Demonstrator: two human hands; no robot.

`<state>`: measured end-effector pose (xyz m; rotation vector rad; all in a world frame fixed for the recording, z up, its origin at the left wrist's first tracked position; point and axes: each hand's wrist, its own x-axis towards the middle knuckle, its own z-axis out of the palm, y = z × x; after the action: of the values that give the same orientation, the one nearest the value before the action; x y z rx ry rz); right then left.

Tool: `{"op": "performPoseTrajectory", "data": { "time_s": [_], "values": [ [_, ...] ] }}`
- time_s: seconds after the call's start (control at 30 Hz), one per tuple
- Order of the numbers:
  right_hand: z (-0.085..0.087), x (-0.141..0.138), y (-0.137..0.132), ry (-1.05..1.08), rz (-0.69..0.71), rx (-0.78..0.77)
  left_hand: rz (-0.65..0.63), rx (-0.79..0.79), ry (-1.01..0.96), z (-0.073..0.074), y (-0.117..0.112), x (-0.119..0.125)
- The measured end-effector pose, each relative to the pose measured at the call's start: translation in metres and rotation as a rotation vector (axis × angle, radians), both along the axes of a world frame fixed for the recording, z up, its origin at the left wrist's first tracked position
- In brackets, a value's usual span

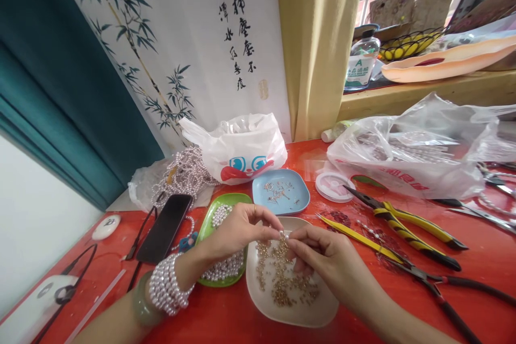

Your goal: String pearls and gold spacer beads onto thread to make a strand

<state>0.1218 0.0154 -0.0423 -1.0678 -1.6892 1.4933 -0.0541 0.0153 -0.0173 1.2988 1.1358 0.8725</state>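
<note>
My left hand [244, 224] and my right hand [318, 249] meet, each in a pinch, at small white pearl beads [284, 235]. Any thread or wire between the fingertips is too fine to make out. Below them lies a beige tray [296, 318] with loose gold beads [284, 293] spread over its bottom. A green tray [210, 216] of pearl beads [228, 269] sits partly behind my left hand and forearm. My left wrist carries coiled pearl strands [168, 286] and a jade-green bangle [144, 301].
Beyond the hands stands a blue tray [300, 199] with small metal findings. Yellow tweezers [358, 236], yellow-black pliers [403, 226] and dark-handled pliers [439, 282] lie right. A phone [165, 228] lies left. Plastic bags [245, 145] and a white spool [334, 187] stand behind.
</note>
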Motion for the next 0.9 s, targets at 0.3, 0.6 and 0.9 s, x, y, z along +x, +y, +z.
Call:
{"op": "performPoseTrajectory", "data": {
  "time_s": [0.3,0.6,0.9],
  "values": [
    [-0.0012,-0.0003,0.0006,0.054,0.032,-0.032,0.017,0.118,0.1,0.0038,-0.0017,0.002],
    [-0.0068,-0.0001,0.0017,0.06,0.049,0.025,0.047,0.213,0.106,0.0068,-0.0033,0.0016],
    [-0.0058,0.0013,0.0022,0.106,-0.008,-0.016,0.081,0.19,0.143,0.0053,-0.0003,-0.0029]
  ]
}}
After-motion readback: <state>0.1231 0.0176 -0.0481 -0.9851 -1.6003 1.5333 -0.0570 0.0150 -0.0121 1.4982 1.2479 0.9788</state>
